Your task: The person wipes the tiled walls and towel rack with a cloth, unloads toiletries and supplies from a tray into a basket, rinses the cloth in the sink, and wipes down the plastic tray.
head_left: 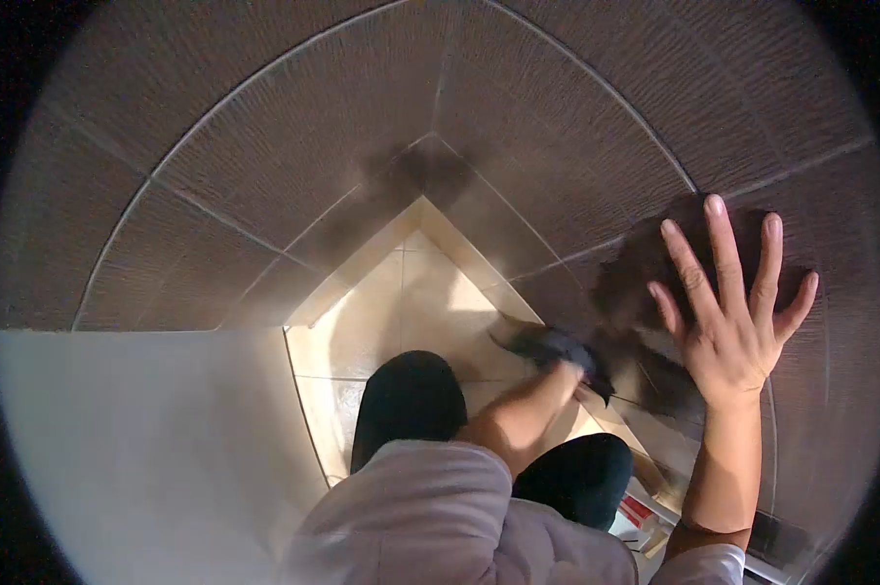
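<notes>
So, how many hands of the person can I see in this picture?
2. The right hand is spread flat on the brown tiled wall. The left hand is lower, near the floor corner, mostly hidden by a dark cloth.

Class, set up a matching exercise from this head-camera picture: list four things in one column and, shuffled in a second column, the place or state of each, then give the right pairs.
Column one:
1. right hand
2. left hand
3. dark cloth
4. beige floor tiles

Column two:
A. held low, near the base of the wall
B. lying in the corner between the two brown walls
C. spread flat, fingers apart, on the brown wall tiles
D. blurred, gripping the cloth

Pairs: 1-C, 2-D, 3-A, 4-B
</notes>
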Tool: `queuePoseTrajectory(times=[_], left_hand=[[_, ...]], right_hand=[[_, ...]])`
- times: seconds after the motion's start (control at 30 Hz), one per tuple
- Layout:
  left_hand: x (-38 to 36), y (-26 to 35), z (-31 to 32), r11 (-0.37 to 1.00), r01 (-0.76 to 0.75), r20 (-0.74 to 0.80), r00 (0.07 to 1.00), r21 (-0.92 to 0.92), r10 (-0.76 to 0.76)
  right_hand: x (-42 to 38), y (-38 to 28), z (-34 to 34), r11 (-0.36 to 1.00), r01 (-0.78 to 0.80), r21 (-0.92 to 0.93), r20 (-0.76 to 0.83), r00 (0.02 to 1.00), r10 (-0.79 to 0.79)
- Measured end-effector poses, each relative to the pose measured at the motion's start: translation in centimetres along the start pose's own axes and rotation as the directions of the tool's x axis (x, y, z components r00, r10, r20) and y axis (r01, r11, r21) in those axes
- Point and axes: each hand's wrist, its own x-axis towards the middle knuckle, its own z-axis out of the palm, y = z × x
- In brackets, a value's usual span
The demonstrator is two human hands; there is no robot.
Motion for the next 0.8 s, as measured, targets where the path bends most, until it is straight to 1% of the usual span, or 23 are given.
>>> queuePoseTrajectory(times=[0.03,0.07,0.1,0.13,0.17,0.23,0.27,0.3,0.33,0.37,0.4,0.43,0.47,0.5,0.53,0.57,0.6,0.63,0.67,0.7,0.73,0.77,0.8], left_hand=[[0.8,2.6,0.3,0.999,0.015,0.024,1.000,-0.034,-0.015],[2.4,6.2,0.3,0.998,0.000,0.054,0.999,-0.067,0.004],[3.6,10.1,0.3,0.995,-0.026,0.080,0.996,-0.091,0.034],[4.8,16.2,0.3,0.992,-0.088,0.112,0.989,-0.091,0.098],[5.7,21.2,0.4,0.983,-0.166,0.136,0.975,-0.075,0.175],[7.1,29.9,2.2,0.949,-0.314,0.203,0.930,0.010,0.305],[7.6,33.2,3.3,0.928,-0.364,0.241,0.910,0.079,0.336],[7.8,34.6,4.2,0.898,-0.413,0.263,0.892,0.149,0.367],[7.7,34.4,4.3,0.832,-0.491,0.268,0.864,0.258,0.427],[7.1,33.5,4.2,0.721,-0.567,0.267,0.824,0.398,0.500],[6.6,32.8,3.9,0.562,-0.616,0.282,0.772,0.552,0.570],[5.7,32.3,3.4,0.345,-0.614,0.312,0.714,0.710,0.626],[4.9,32.3,2.9,0.119,-0.557,0.354,0.664,0.822,0.658],[3.6,32.7,2.4,-0.089,-0.472,0.403,0.623,0.877,0.670],[2.3,33.4,1.6,-0.275,-0.376,0.457,0.586,0.885,0.669],[1.0,34.1,1.1,-0.426,-0.311,0.527,0.529,0.849,0.665],[-1.1,35.1,0.1,-0.592,-0.301,0.663,0.384,0.748,0.643],[-2.4,35.4,-0.3,-0.736,-0.277,0.786,0.243,0.617,0.568],[-6.0,36.6,2.0,-0.968,0.077,0.697,0.681,0.239,0.226],[-6.3,37.7,1.5,-0.968,0.083,0.697,0.680,0.237,0.229],[-6.1,39.1,0.6,-0.992,0.056,0.665,0.746,-0.112,-0.033],[-5.6,40.3,-0.4,-0.896,-0.003,0.541,0.797,-0.443,-0.270],[-4.8,40.7,-1.7,-0.761,0.048,0.428,0.848,-0.647,-0.311]], right_hand=[[0.1,-0.1,-0.1,1.000,-0.001,-0.005,-0.018,1.000,0.001],[0.0,0.0,0.1,1.000,-0.007,0.000,-0.026,1.000,0.007],[-0.2,0.1,0.1,1.000,-0.016,-0.003,-0.001,1.000,0.016],[-0.3,0.1,0.1,1.000,-0.020,-0.009,0.033,0.999,0.020],[-0.2,0.0,0.3,1.000,-0.022,-0.009,0.033,0.999,0.022],[0.0,-0.3,0.6,1.000,-0.009,-0.003,0.002,1.000,0.009],[0.0,-0.3,1.0,1.000,0.001,-0.023,-0.017,1.000,-0.002],[0.0,-0.4,1.3,1.000,0.005,-0.010,-0.017,1.000,-0.006],[-0.1,-0.4,1.5,1.000,-0.005,-0.005,-0.013,1.000,0.004],[-0.2,-0.3,1.6,1.000,-0.016,-0.001,-0.004,1.000,0.016],[-0.2,0.0,1.7,1.000,-0.006,-0.017,0.002,1.000,0.006],[-0.1,0.2,1.8,1.000,-0.002,-0.010,0.002,1.000,0.002],[-0.1,0.5,1.9,1.000,0.005,-0.015,0.004,1.000,-0.005],[-0.5,0.6,1.3,1.000,0.010,-0.024,0.000,1.000,-0.010],[-0.3,0.6,0.8,1.000,-0.009,-0.007,0.028,1.000,0.009],[-0.3,0.8,0.8,1.000,-0.014,0.002,0.021,1.000,0.014],[-0.2,0.9,0.7,1.000,-0.016,0.014,0.022,1.000,0.016],[-0.1,1.4,1.1,1.000,-0.021,0.008,0.036,0.999,0.021],[-0.2,1.6,1.1,0.999,-0.027,0.038,0.016,1.000,0.027],[-0.3,1.8,1.0,0.999,-0.030,0.042,0.012,1.000,0.029],[-0.5,1.8,0.6,0.999,-0.035,0.041,0.004,0.999,0.034],[-0.4,1.9,0.3,0.999,-0.037,0.039,-0.002,0.999,0.037],[-0.6,1.9,-0.2,0.998,-0.037,0.057,-0.015,0.999,0.038]])
